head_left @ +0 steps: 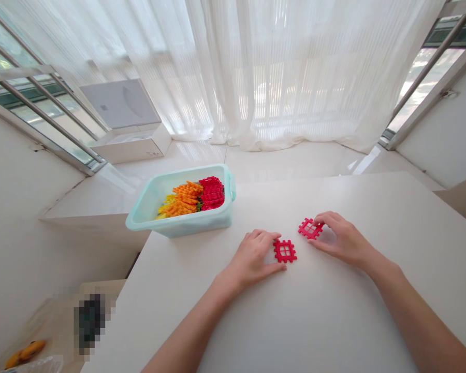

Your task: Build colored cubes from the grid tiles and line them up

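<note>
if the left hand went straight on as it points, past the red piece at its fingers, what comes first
Likely the other red piece at the right hand, though whether that piece is raised off the white table is unclear.

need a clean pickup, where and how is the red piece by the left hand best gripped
Pinch the red piece by its toothed far and near edges, coming from its left, where the left hand curves around it. It looks thin and flat on the white table, and its middle is a window grid, so the outer frame probably offers the firmer hold.
</note>
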Available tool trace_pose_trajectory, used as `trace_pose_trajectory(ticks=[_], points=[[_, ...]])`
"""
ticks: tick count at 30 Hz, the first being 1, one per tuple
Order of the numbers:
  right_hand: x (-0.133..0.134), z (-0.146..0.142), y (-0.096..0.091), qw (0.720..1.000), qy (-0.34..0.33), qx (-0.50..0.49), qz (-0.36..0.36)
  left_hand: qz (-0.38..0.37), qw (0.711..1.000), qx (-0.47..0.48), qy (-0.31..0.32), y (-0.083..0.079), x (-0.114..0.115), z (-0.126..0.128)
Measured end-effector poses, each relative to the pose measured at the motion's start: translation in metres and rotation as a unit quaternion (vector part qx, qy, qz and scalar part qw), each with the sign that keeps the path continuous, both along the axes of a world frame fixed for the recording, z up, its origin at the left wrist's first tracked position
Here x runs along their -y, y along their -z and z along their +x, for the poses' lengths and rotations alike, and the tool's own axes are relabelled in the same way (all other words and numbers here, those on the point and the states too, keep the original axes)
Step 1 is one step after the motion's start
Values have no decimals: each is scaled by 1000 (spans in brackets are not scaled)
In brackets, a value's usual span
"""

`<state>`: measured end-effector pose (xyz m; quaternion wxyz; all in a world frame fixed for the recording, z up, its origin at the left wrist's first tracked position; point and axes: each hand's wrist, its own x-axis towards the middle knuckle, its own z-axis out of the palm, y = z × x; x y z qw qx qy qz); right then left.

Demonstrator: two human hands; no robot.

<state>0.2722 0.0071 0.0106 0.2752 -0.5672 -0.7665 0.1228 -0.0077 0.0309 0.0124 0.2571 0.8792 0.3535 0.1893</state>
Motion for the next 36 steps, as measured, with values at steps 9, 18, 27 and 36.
trace_pose_trajectory(ticks=[9, 18, 27, 36], points=[[6, -5, -1, 995, 11, 74, -73, 3, 998, 17, 63, -9, 1, -7], [8, -8, 3, 991, 39, 117, -50, 7, 999, -15, 41, -6, 3, 1], [7, 5, -10, 986, -10, 66, -150, 3, 999, 9, 44, -6, -2, -6], [14, 13, -21, 974, -32, 23, -223, -1, 999, -1, 46, -6, -4, -5]])
